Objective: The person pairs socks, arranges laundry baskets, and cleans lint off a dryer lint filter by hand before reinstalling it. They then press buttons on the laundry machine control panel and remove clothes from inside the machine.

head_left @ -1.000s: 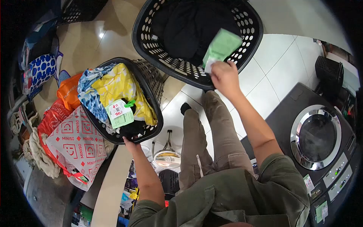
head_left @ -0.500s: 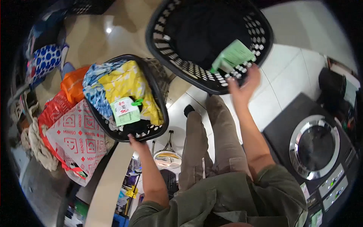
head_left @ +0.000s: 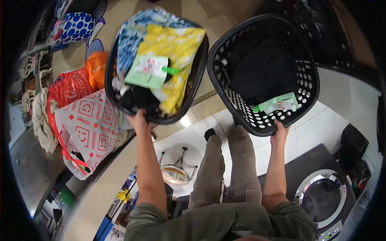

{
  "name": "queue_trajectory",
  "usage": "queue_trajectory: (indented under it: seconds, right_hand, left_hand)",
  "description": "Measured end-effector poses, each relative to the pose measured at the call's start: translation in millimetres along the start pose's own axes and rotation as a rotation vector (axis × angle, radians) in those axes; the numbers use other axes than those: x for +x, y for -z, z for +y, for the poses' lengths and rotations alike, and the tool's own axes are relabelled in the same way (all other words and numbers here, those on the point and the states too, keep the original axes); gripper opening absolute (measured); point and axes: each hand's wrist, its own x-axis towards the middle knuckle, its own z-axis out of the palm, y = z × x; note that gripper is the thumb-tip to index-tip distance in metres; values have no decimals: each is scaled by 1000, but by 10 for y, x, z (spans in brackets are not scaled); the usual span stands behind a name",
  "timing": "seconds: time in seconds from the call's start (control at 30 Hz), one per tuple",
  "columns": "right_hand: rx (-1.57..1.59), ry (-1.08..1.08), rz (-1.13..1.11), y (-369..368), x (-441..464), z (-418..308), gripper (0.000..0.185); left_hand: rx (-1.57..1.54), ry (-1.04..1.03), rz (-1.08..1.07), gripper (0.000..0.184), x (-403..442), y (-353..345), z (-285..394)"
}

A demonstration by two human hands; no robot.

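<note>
My left hand [head_left: 140, 121] grips the near rim of a black basket [head_left: 177, 119]. Yellow patterned cloth [head_left: 183, 48], blue-and-white cloth [head_left: 138, 30] and black cloth fill this basket, with a green and white paper tag [head_left: 148, 71] on top. Fingers of my right hand [head_left: 280, 132] are hooked over the near rim of a second black basket [head_left: 263, 130]. Dark clothes [head_left: 263, 72] lie inside it, and another green and white tag [head_left: 279, 103] rests by its near wall. The two baskets are side by side, their rims almost touching.
Bags, one red [head_left: 68, 86], one orange [head_left: 95, 68] and one white with red print [head_left: 89, 128], stand at the left. A round stool [head_left: 175, 175] is on the tiled floor below the baskets. A front-loading machine [head_left: 323, 197] is at the lower right.
The clothes-filled left basket has moved up and right in the view. The other basket has shifted right and down. My right hand has left the tag and closed on the basket's rim.
</note>
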Motion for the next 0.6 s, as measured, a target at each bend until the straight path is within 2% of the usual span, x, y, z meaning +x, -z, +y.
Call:
queue_trajectory:
  seconds: [0.03, 0.1, 0.17, 0.23, 0.3, 0.37, 0.4, 0.43, 0.5, 0.57, 0.6]
  right_hand:
    - [8, 12, -3, 46, 59, 52, 60]
    - [36, 12, -27, 0, 19, 1, 59]
    - [38, 2, -45, -104, -58, -93, 59]
    - [34, -51, -28, -35, 11, -22, 61]
    - [33, -62, -18, -173, -50, -74, 64]
    - [64, -81, 7, -292, -67, -64, 64]
    - [89, -75, -1, -366, -74, -57, 62]
    - [97, -50, 28, -439, -74, -33, 58]
    - [115, -12, 58, -677, -81, -46, 54]
    - [166, 30, 150, -990, -78, -98, 50]
    - [148, 19, 160, -1131, -71, -142, 51]
  left_hand:
    - [49, -39, 17, 47, 191, -144, 14]
    - [192, 23, 95, 48, 425, -534, 124]
    - [162, -52, 46, 50, 752, -880, 42]
    - [15, -115, 29, 35, 688, -1416, 293]
    - [-24, -154, -9, 36, 788, -1922, 463]
    - [14, -103, -46, 37, 937, -2360, 697]
    - [165, -66, -78, 39, 1039, -2556, 881]
    - [313, -30, -112, 40, 1188, -2733, 990]
    - [95, -133, -359, 43, 1772, -3020, 923]
    - [-157, -194, -562, 50, 1775, -3299, 1049]
    - [-164, -252, -603, 55, 1891, -3444, 999]
